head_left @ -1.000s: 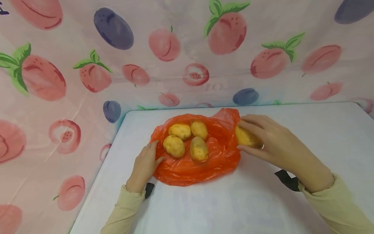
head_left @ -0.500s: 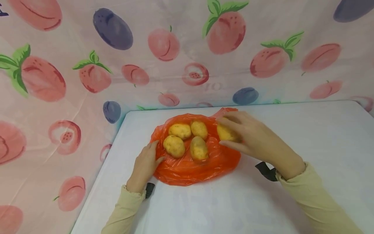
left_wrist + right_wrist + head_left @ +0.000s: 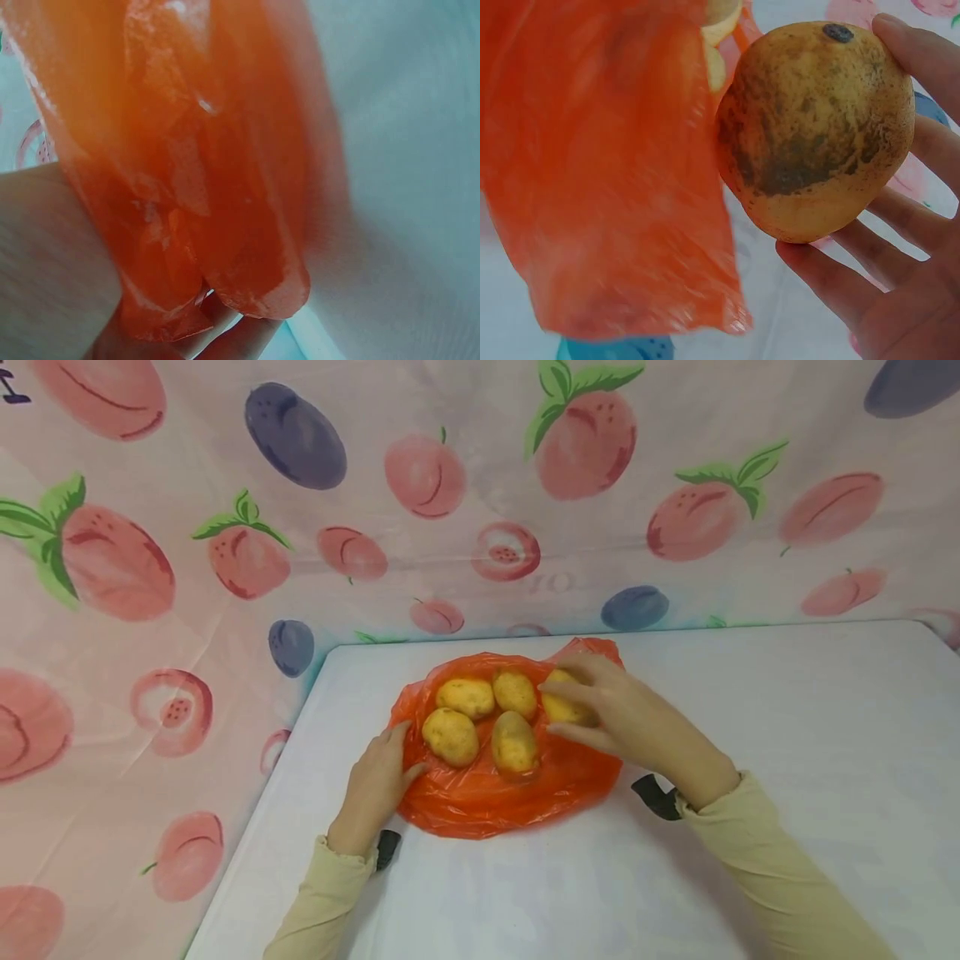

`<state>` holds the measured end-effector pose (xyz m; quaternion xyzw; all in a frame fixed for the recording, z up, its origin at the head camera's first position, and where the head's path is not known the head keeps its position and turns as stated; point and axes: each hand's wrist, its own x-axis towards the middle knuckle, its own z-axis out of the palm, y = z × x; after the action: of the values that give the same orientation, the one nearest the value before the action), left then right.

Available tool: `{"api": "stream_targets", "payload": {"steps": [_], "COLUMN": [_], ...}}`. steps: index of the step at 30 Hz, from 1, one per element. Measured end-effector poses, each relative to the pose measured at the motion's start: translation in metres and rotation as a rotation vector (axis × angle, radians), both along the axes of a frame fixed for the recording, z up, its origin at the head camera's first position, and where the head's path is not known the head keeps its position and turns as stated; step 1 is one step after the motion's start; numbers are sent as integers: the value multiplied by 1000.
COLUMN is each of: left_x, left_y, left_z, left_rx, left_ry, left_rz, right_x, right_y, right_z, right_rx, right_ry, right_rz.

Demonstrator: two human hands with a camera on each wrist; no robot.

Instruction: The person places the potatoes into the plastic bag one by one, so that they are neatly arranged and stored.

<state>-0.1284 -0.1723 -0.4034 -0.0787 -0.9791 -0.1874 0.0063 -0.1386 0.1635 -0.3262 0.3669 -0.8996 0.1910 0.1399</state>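
Note:
An orange-red plastic bag (image 3: 480, 814) lies spread on the table with its mouth up, and several yellow potatoes (image 3: 450, 737) sit inside it. My left hand (image 3: 372, 781) holds the bag's left side, thumb over the rim; in the left wrist view the orange film (image 3: 202, 150) hangs between thumb and fingers. Over the bag's right part, my right hand (image 3: 633, 714) grips another potato (image 3: 564, 702) between thumb and fingers. In the right wrist view that potato (image 3: 817, 127) shows dark patches and overlaps the bag's edge.
The white tabletop (image 3: 510, 902) stretches in front of the bag and to its right. A fruit-printed cloth (image 3: 465, 410) hangs behind and on the left. Dark straps show at both wrists, the right one (image 3: 656, 796) near the bag's front right.
My right hand has carried its potato leftward from the bag's right edge to over the bag, close to the other potatoes. The left hand stays in place on the bag.

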Motion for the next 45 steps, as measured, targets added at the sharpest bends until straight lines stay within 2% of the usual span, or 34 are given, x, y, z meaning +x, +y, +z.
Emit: {"api": "stream_targets", "payload": {"steps": [5,13,21,33,38,45], "left_x": [0,1,1,0,0,-1], "left_y": [0,-1,-1,-2,-2,-1], "left_z": [-1,-2,-3,-1,0,1], "left_rx": [-4,-3,-4,-7,-9,-8], "left_ry": [6,-7,3,8,20,0], "left_rz": [-2,1,-2,-9,-9,0], "right_x": [-8,-15,-20,-22,-22,-21], "right_y": [-7,-15,-20,-23,-20,-15], "right_z": [-11,-25,-36,-42,-43,-44], "right_rx": [-14,-19,13,26,43,71], "right_ry": [-4,-122,-190,-262,-261,-265], "right_rz": [8,-21,-70,-81,-76,-74]}}
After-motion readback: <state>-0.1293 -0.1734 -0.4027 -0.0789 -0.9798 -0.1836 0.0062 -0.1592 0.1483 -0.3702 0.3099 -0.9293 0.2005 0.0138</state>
